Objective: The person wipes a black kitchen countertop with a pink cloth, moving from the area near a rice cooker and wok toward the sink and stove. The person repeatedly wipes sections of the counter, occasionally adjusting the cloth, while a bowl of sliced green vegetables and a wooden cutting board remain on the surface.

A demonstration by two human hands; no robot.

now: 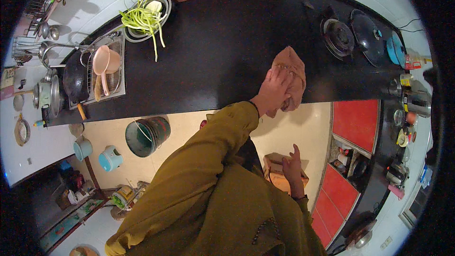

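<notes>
My left hand (pixel 275 87) lies over a brown cloth (pixel 296 67), pressing it on the black countertop (pixel 199 57). The cloth is bunched under the fingers, and part of it hangs past the counter's front edge. My right hand (pixel 294 169) is in the air at my right side, below counter level in the picture. Its fingers are apart and nothing is in it. Behind it in view an orange box-like object (pixel 279 181) stands on the floor.
Green-stalked vegetables (pixel 142 19) fill a bowl at back left, beside a sink with a pink dipper (pixel 105 60). A gas burner (pixel 337 37), a black lidded pan (pixel 368 37) and a blue pot (pixel 395 49) stand right. A dark bucket (pixel 140 138) is on the floor.
</notes>
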